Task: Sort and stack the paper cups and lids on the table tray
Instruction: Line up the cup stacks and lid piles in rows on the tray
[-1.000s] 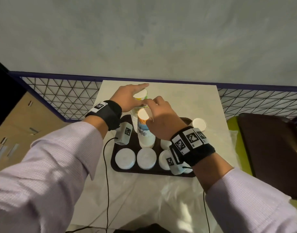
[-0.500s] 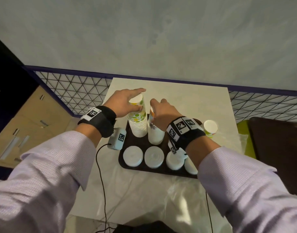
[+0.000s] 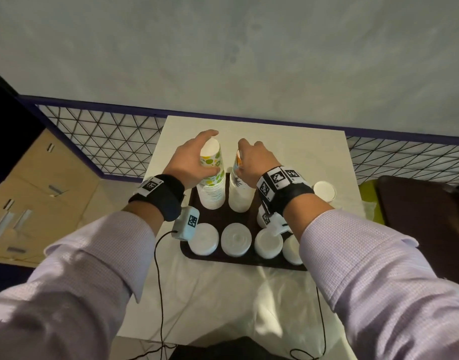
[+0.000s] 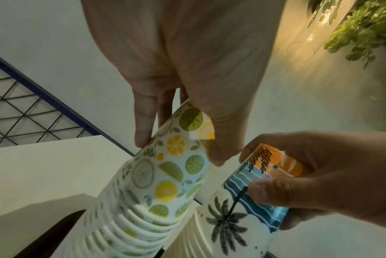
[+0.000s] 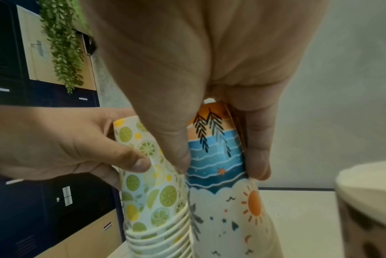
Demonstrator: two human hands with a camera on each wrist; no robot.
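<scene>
Two upside-down stacks of paper cups stand side by side at the back of the dark tray (image 3: 218,219). My left hand (image 3: 190,162) grips the top of the citrus-print stack (image 3: 212,183) (image 4: 165,174) (image 5: 147,192), thumb and fingers on opposite sides. My right hand (image 3: 254,162) grips the top of the beach-print stack (image 3: 240,188) (image 4: 253,192) (image 5: 218,165) the same way. Several white lids (image 3: 235,239) lie in a row along the tray's front edge. One more cup (image 3: 324,190) (image 5: 368,200) stands on the table to the right of the tray.
The white table (image 3: 288,141) is backed by a wire-mesh fence (image 3: 106,136) with a blue rail. A dark chair (image 3: 418,216) sits to the right, cardboard boxes (image 3: 41,193) to the left. Cables (image 3: 158,281) hang from both wrists over the table's front.
Both stacks have come apart from overlapping to standing side by side, upright on the tray. My hands stayed on their tops. The head view pulled back and shifted.
</scene>
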